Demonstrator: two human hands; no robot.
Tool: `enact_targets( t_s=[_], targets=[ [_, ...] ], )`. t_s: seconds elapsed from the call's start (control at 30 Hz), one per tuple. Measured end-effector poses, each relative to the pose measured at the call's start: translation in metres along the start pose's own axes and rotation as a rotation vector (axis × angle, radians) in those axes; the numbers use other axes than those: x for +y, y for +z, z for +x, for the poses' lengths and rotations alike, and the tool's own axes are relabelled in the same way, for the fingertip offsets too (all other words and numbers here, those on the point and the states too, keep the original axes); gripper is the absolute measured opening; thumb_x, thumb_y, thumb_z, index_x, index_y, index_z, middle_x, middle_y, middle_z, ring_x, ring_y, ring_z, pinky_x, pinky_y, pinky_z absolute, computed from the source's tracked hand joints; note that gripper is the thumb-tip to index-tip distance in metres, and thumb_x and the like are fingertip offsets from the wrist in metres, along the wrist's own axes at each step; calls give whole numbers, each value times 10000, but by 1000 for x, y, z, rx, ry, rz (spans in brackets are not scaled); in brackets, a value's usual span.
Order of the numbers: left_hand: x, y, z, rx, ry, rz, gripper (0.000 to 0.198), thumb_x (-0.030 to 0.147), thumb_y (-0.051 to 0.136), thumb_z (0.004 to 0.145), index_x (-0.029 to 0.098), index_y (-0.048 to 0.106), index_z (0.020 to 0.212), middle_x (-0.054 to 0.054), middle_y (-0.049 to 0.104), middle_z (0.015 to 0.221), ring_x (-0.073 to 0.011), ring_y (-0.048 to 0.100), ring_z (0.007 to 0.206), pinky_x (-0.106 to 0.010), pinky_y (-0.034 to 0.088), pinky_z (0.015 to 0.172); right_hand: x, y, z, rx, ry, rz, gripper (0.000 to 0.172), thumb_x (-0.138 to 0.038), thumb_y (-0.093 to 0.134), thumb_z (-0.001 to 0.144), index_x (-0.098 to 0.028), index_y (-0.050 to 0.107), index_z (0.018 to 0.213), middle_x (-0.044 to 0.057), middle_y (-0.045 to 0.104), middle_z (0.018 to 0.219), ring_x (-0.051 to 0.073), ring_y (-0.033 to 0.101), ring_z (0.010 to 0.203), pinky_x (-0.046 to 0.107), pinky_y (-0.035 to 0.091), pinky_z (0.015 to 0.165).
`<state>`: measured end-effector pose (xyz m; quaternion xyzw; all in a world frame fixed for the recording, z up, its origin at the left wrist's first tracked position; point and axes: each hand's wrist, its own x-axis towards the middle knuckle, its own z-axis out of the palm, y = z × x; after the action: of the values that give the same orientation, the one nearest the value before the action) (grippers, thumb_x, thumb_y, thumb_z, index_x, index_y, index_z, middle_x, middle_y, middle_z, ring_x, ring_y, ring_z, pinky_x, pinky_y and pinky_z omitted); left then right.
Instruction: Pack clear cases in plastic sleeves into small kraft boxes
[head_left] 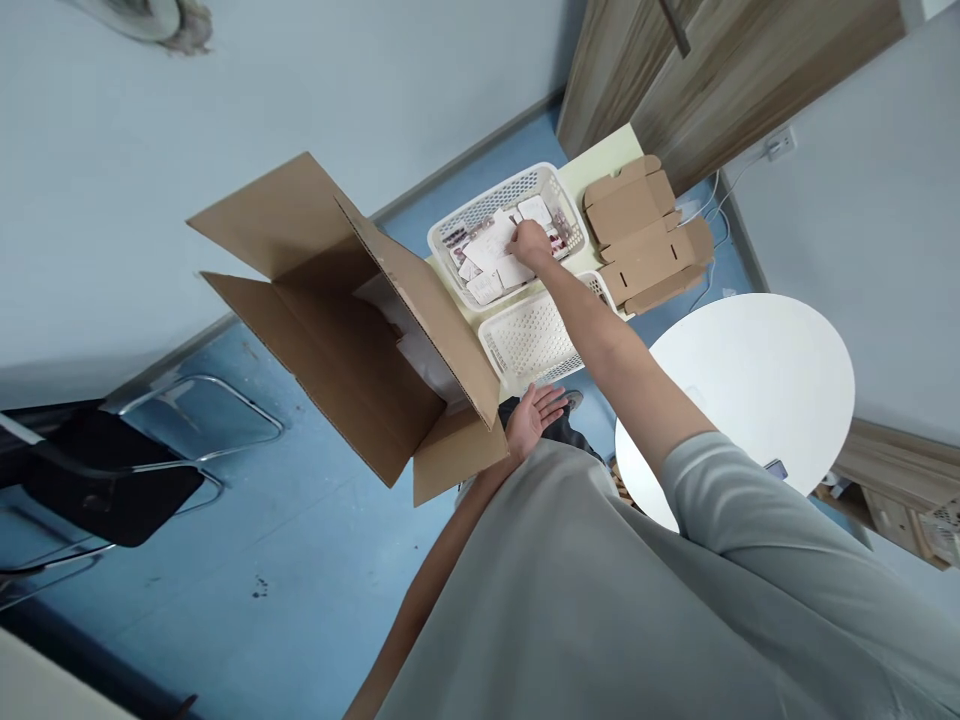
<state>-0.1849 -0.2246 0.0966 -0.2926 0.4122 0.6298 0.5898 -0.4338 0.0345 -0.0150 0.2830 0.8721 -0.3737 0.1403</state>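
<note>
My right hand (pixel 530 245) reaches into a white perforated plastic basket (pixel 448 262) with its fingers pinched together at a flat white packet (pixel 489 247). Several more white packets and small dark-red printed ones lie loosely around it; what they contain is too small to tell. My left hand (pixel 529 416) is low by my body, palm up and fingers spread, holding nothing. It is beside the lower flap of a large open cardboard box (pixel 352 370). White sheet-like material (pixel 420 350) lies inside that box.
A second white basket (pixel 529 335) sits nearer me on the pale table (pixel 606 165). Flattened brown cartons (pixel 645 235) lie to its right. A round white table (pixel 765 385) stands at right, a black folding chair (pixel 112 480) at left, and wooden cabinets (pixel 720 80) behind.
</note>
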Motion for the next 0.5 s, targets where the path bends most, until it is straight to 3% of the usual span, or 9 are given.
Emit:
enact_targets(
  t_s=[0.1, 0.2, 0.27, 0.37, 0.43, 0.5],
  targets=[
    [-2, 8, -7, 55, 9, -10, 561, 559, 464, 1184, 141, 735, 1442, -208, 689, 1643, -324, 706, 1495, -471, 515, 1324, -4, -4, -11, -21, 146, -90, 642, -452, 909, 998, -10, 687, 1409, 246, 689, 1518, 351, 648, 1465, 494, 503, 1294],
    [-11, 9, -15, 94, 18, 1, 547, 475, 389, 1213, 121, 712, 1478, -213, 702, 1625, -312, 743, 1439, -475, 523, 1312, -13, 5, -20, 29, 108, -101, 874, -542, 952, 928, 3, 612, 1521, 300, 639, 1585, 407, 589, 1531, 528, 473, 1317],
    [-20, 3, -20, 126, 23, 15, 549, 466, 373, 1217, 121, 703, 1489, -214, 700, 1627, -311, 752, 1424, -477, 522, 1308, -19, 14, -21, 42, 97, -95, 899, -515, 948, 932, -1, 572, 1566, 326, 605, 1630, 425, 559, 1565, 558, 446, 1332],
    [-32, -9, -25, 182, 18, 34, 558, 483, 369, 1218, 120, 699, 1484, -216, 685, 1645, -305, 748, 1429, -463, 514, 1310, -21, 19, -17, 80, 105, -46, 664, -377, 907, 958, -78, 641, 1488, 272, 618, 1639, 411, 559, 1581, 591, 429, 1340],
    [-37, -12, -25, 195, 20, 44, 560, 493, 370, 1216, 121, 700, 1476, -213, 682, 1650, -303, 746, 1429, -460, 509, 1313, -18, 11, -15, 100, 118, 51, 361, -338, 818, 1009, -132, 730, 1293, 189, 714, 1505, 363, 639, 1489, 572, 470, 1301],
    [-38, -8, -23, 171, 36, 58, 556, 503, 381, 1210, 133, 710, 1464, -206, 691, 1641, -307, 745, 1426, -468, 509, 1313, -12, -7, -23, 140, 107, 196, 177, -329, 759, 1035, -168, 748, 1107, 114, 786, 1295, 300, 722, 1310, 509, 530, 1228]
  ],
)
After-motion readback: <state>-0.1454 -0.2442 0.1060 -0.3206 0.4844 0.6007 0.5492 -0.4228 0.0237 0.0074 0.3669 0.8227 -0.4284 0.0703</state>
